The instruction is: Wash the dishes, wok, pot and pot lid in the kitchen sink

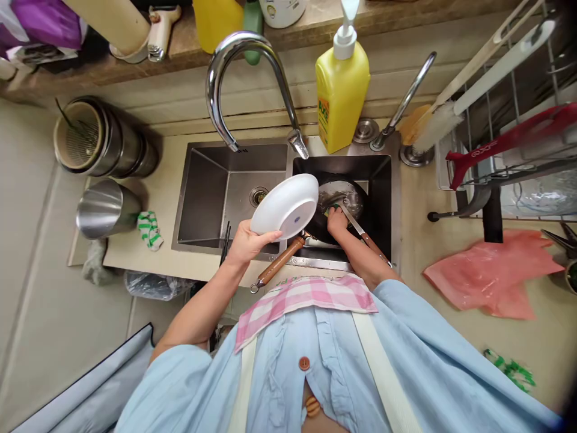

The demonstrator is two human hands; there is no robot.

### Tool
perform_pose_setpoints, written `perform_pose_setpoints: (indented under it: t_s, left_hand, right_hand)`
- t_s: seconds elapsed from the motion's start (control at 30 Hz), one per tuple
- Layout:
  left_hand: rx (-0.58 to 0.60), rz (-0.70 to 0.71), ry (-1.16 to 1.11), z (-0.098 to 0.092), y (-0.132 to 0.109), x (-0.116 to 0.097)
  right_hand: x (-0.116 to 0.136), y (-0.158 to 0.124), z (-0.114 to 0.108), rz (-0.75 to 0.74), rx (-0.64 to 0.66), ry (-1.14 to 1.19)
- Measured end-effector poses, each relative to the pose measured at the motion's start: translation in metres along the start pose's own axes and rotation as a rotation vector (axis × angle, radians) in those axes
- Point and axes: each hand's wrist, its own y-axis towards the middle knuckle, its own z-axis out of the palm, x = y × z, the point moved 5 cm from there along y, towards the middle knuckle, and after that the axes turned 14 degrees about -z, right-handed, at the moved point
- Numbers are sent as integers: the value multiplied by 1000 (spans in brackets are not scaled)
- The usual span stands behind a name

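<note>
The left hand [250,243] holds one white plate [285,207] tilted up over the left basin, its left fingers [270,236] closed around the rim. The right hand [337,221] is down in the right basin on one dark frying pan [336,207], whose wooden handle [279,261] reaches back over the sink edge toward the person. Its right fingers [336,215] look closed on a green sponge [330,210], though the hand hides most of it, so the grip is hard to make out.

A single kitchen knife [354,221] with a wooden handle lies just beside the right hand and forearm. The steel sink [229,147] has two basins. Behind it stand two taps, one tall curved faucet [220,78] and one slimmer tap [406,96], plus one yellow pump bottle of dish soap [342,87].

On the tabletop [135,255] left of the sink are one stack of steel containers [103,138], one steel cup [107,208] and one green-and-white cloth [149,230]. To the right lie one pink plastic bag [491,273] and a wire dish rack [509,162], cut off by the frame edge. A pink checked cloth [302,297] hangs over the person's blue shirt [315,367].
</note>
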Motion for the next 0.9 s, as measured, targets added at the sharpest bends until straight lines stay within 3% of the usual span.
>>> perform_pose_setpoints:
  t_s: [0.13, 0.3, 0.37, 0.5, 0.6, 0.7, 0.8, 0.9]
  left_hand:
    - [-70, -116, -276, 6, 5, 18]
    - [-70, -133, -374, 17, 18, 20]
    - [-85, -128, -374, 21, 24, 19]
    - [-67, -117, -287, 35, 37, 16]
    - [-17, -83, -231, 53, 43, 11]
    - [-15, -9, -243, 64, 40, 2]
    - [89, -41, -211, 65, 29, -3]
    - [118, -68, -236, 55, 14, -8]
  right_hand:
    - [-2, 1, 5, 2, 27, -73]
    - [16, -3, -8, -21, 106, -99]
    - [35, -11, -30, -150, 13, -48]
    - [99, -52, -88, -593, -340, 80]
    - [155, -86, -102, -872, -320, -8]
    - [193, -93, -101, -1027, -233, -216]
    - [187, -63, -114, -964, -216, -176]
    - [148, -22, -129, -780, -213, 52]
